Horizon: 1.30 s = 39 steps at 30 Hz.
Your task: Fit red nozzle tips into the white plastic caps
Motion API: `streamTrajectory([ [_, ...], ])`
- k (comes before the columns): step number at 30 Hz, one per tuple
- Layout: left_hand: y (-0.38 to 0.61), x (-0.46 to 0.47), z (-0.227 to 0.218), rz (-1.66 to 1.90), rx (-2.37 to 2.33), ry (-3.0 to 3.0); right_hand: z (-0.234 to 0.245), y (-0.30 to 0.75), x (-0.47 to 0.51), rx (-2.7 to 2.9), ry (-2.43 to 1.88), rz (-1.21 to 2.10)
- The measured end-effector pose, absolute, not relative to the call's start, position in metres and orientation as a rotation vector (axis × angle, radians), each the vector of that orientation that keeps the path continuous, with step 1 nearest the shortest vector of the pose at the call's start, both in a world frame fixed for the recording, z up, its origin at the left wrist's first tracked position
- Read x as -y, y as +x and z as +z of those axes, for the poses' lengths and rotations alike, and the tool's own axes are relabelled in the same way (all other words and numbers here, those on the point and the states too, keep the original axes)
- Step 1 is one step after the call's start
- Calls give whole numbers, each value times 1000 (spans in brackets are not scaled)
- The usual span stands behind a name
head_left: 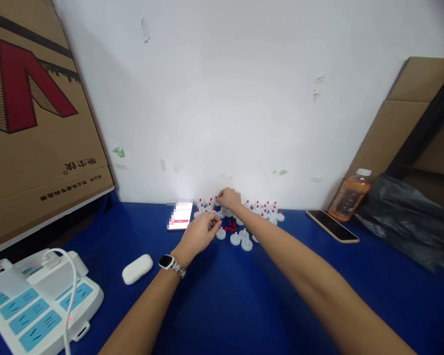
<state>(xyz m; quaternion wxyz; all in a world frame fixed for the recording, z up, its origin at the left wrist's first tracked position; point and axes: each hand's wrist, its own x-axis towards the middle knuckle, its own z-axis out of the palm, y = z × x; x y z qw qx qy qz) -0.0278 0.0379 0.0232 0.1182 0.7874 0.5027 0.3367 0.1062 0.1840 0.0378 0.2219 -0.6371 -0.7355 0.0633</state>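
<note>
Blue tabletop fills the lower half of the view, meeting a scuffed white wall; a person's two bare forearms reach across it toward a crowd of small white nozzle caps along the foot of the wall. Many of these wear red tips. The right hand is farther away, over the back of the group, its thumb and finger pinched narrowly on a small red tip. The left hand, nearer, is loosely curled, thumb and fingers close together; whether it holds anything cannot be told. Just beside it lies a small pile of loose red tips, and in front stand a few bare-spouted white caps. A smartwatch with a metal band circles the left wrist. Left of the hands are a lit phone, a white rounded case and a power strip below a printed cardboard box. At right, a dark-screened phone lies near an orange drink bottle and a dark plastic bag.
</note>
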Motion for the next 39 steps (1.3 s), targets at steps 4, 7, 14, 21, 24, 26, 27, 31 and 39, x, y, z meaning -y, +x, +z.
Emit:
streamTrajectory([
  [4, -27, -39, 24, 1032, -1483, 2310, 50, 121, -169, 1938, -1604, 159],
  [7, -23, -37, 27, 1121, -1476, 2306, 57, 143, -143, 1794, -1358, 263],
  [14, 0, -22, 34, 1285, -1322, 2302, 41, 184, -61, 1577, -978, 945],
  [21, 20, -9, 31, 1209, -1094, 2267, 29, 194, -21, 1638, -876, 1257],
  [24, 23, -7, 32, 1209, -1074, 2240, 29, 196, -21, 1672, -906, 1189],
  [26, 23, -7, 33, 1206, -1086, 2222, 28, 196, -21, 1711, -955, 1018],
  [27, 23, -7, 33, 1195, -1091, 2219, 27, 195, -21, 1730, -983, 913],
  [31, 23, -9, 31, 1087, -1133, 2263, 25, 191, -16, 1780, -1069, 653],
  [39, 20, -13, 30, 1040, -1107, 2328, 31, 192, -10, 1833, -1032, 568],
])
